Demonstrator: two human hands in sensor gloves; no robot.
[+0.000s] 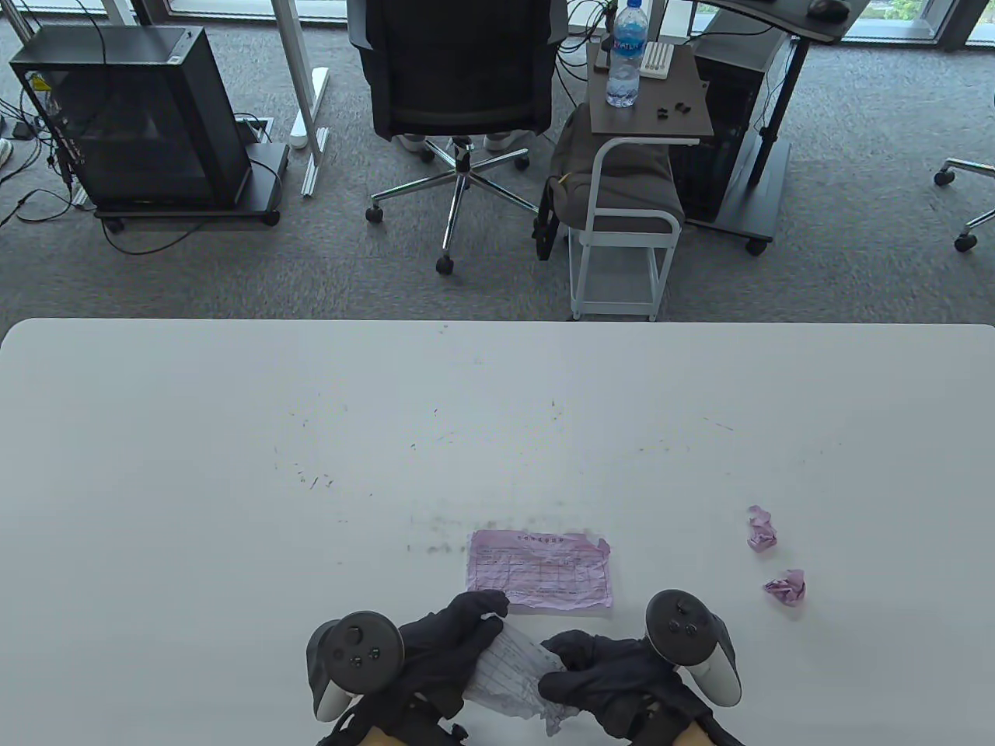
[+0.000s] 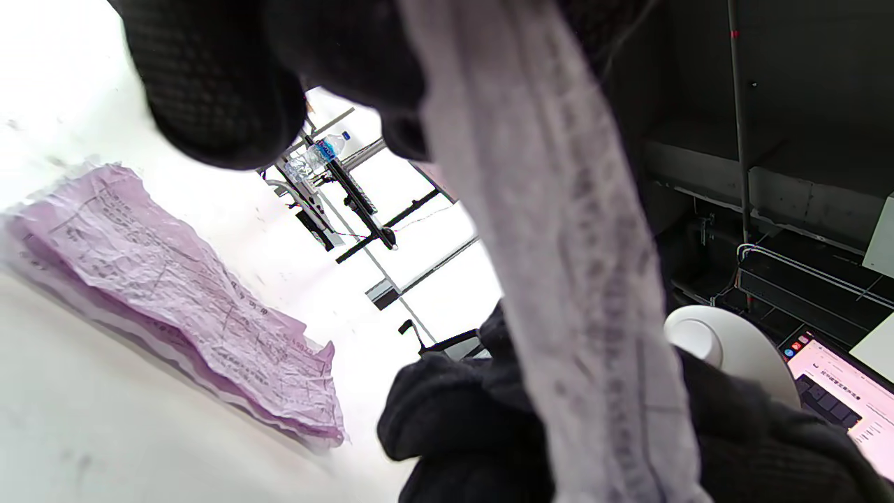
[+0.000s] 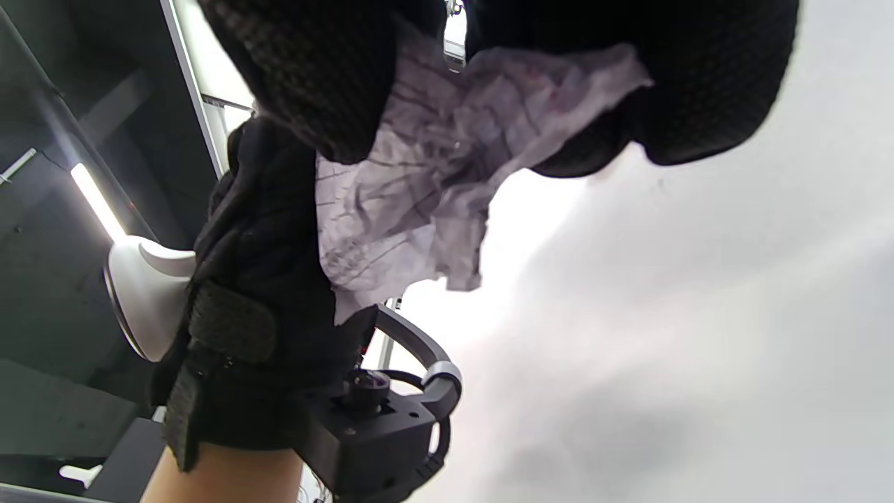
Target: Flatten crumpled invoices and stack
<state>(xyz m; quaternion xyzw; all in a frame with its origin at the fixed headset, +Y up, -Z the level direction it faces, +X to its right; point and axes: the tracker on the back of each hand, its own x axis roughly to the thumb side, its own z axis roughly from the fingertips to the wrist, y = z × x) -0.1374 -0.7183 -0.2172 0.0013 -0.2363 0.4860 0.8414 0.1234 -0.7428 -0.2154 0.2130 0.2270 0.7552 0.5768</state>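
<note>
Here both hands work one invoice (image 1: 513,676) between them at the near table edge. Left hand (image 1: 447,649) pinches its far-left edge, right hand (image 1: 602,680) grips the right side; sheet spans the gap, lifted off the table (image 1: 233,466), probably being pulled taut to open the creases. Still wrinkled, lower corner ragged below the right grip. Left wrist view shows it as a long creased strip running down from the left fingers (image 2: 209,91) to the right glove. Right wrist view: crumpled paper bunched under the right fingers (image 3: 314,84), so that side looks least opened.

Just beyond the grip, touching nothing held, lies the stack (image 1: 539,571) of flattened pink sheets, likely kept close so the next sheet drops straight on. Layers show at its edge in the left wrist view; exact count can't tell, more than one.

Counts: one invoice in hand, one stack, two balls still crumpled well right of the right hand, far ball (image 1: 762,530) and near ball (image 1: 786,587). Two hands, both holding.
</note>
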